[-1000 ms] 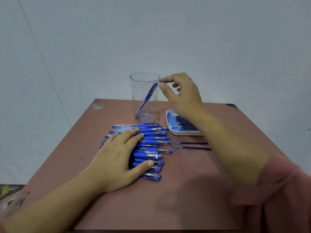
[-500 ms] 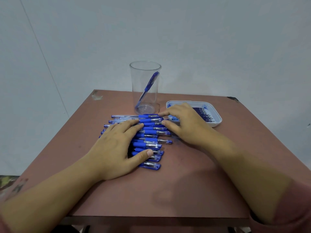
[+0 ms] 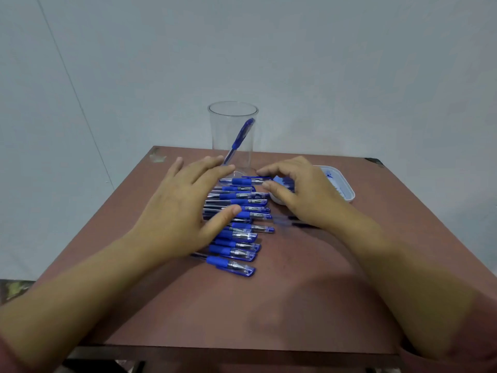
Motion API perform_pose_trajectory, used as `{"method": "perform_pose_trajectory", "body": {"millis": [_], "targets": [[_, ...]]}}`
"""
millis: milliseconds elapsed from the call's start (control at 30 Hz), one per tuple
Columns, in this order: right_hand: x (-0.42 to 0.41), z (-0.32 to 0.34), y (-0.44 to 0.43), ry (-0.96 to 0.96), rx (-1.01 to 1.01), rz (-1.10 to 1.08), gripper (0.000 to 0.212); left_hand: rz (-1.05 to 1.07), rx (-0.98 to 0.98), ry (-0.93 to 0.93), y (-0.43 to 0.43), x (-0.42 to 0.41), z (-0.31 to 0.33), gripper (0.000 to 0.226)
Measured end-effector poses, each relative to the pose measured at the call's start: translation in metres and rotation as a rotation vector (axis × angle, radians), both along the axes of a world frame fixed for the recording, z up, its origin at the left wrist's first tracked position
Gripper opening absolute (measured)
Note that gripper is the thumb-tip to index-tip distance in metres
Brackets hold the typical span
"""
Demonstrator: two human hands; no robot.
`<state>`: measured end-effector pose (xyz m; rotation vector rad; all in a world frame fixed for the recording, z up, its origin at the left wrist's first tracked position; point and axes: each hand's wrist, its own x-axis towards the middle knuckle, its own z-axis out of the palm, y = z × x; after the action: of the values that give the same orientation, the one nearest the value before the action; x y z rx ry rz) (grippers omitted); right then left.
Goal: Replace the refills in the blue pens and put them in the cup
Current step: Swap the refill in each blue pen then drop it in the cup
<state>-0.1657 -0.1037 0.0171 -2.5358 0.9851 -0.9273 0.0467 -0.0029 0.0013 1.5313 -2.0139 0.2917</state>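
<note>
Holding left hand [image 3: 185,211] spread over the blue pens [image 3: 236,239]. Cupping right hand [image 3: 304,192] about the farthest pen [image 3: 242,181] on the counter [image 3: 295,292], grip unclear; needing a straight lift.

Single head-worn view, facing forward and down, close above the table [image 3: 269,313]

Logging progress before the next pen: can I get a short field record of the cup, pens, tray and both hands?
cup: clear, upright, far edge of table, one blue pen leaning inside
pen row: blue pens side by side on table
tray: white, right of row, partly hidden by right hand
left hand: fingers straight, spread over row
right hand: fingers curled at farthest pen; grip unclear
</note>
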Motion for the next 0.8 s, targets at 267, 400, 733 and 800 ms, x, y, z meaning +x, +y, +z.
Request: {"method": "perform_pose_trajectory", "body": {"millis": [267, 400, 733, 800], "targets": [[-0.037, 0.005, 0.016, -0.085, 0.253, 0.071, 0.019, -0.206, -0.027, -0.076, -0.028, -0.018, 0.008, 0.039], [-0.038, -0.010, 0.015, -0.194, 0.418, 0.069, 0.011, -0.237, -0.068, -0.081, -0.032, -0.023, -0.009, 0.026], [-0.024, -0.015, 0.014, -0.292, 0.352, 0.112, 0.013, -0.197, 0.113, 0.145, -0.033, -0.014, -0.012, 0.031], [-0.023, -0.015, 0.014, -0.274, 0.299, 0.088, 0.016, -0.196, 0.155, 0.185, -0.033, -0.015, -0.010, 0.032]]}}
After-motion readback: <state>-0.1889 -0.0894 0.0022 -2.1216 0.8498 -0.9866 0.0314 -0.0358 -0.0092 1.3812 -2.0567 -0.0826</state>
